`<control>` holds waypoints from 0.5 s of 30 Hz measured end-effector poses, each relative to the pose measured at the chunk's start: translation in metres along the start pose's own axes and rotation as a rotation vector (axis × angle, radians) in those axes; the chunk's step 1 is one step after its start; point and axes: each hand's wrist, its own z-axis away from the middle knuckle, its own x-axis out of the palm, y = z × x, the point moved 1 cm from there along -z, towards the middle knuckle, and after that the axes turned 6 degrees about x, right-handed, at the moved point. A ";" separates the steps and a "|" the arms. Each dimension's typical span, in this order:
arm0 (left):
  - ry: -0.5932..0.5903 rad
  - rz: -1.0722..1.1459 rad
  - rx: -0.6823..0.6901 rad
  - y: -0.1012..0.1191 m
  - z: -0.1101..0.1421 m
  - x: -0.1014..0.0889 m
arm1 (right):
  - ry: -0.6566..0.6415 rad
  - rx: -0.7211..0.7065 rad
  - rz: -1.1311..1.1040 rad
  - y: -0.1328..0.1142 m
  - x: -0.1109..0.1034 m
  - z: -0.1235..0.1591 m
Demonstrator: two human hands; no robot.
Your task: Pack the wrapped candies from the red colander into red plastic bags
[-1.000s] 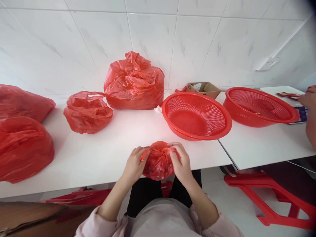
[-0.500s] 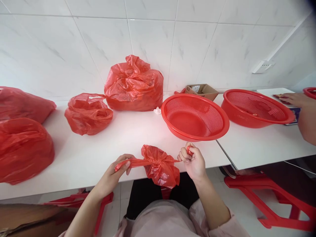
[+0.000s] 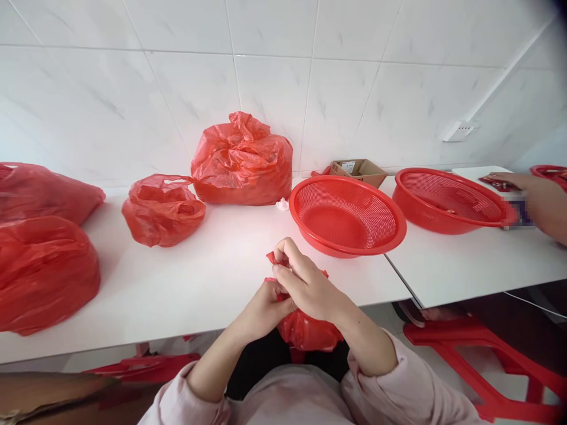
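A small red plastic bag (image 3: 310, 332), bunched up, hangs at the table's front edge, partly hidden behind my hands. My left hand (image 3: 264, 308) is closed on its gathered top, thumb pressed against the plastic. Crossing just above it, my right hand (image 3: 305, 282) pinches a twisted end of the same bag, and a red tip sticks out by the fingers. The two hands touch. Beyond them stands a red perforated basket (image 3: 348, 218) with a bare bottom.
Behind are a large full red bag (image 3: 241, 165), a smaller open one (image 3: 163, 212) and more red bags (image 3: 46, 271) at left. A cardboard box (image 3: 361, 171) sits by the wall. Right, a second basket (image 3: 452, 200) stands near another person's arm (image 3: 547, 203). Red stools flank me.
My hands were apart, pulling the bag's two ends sideways. Now they have come together over the bag, the right hand moving left across the left hand. The view has shifted slightly.
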 end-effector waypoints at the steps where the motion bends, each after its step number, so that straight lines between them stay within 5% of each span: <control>1: 0.056 0.026 0.008 -0.001 0.000 -0.002 | 0.020 -0.031 0.093 0.001 0.000 0.000; 6: 0.252 0.100 0.055 -0.007 -0.001 -0.021 | 0.074 0.017 0.343 0.023 -0.005 0.001; 15: 0.331 0.056 0.090 -0.011 -0.007 -0.024 | 0.439 -0.027 0.137 0.032 -0.016 0.007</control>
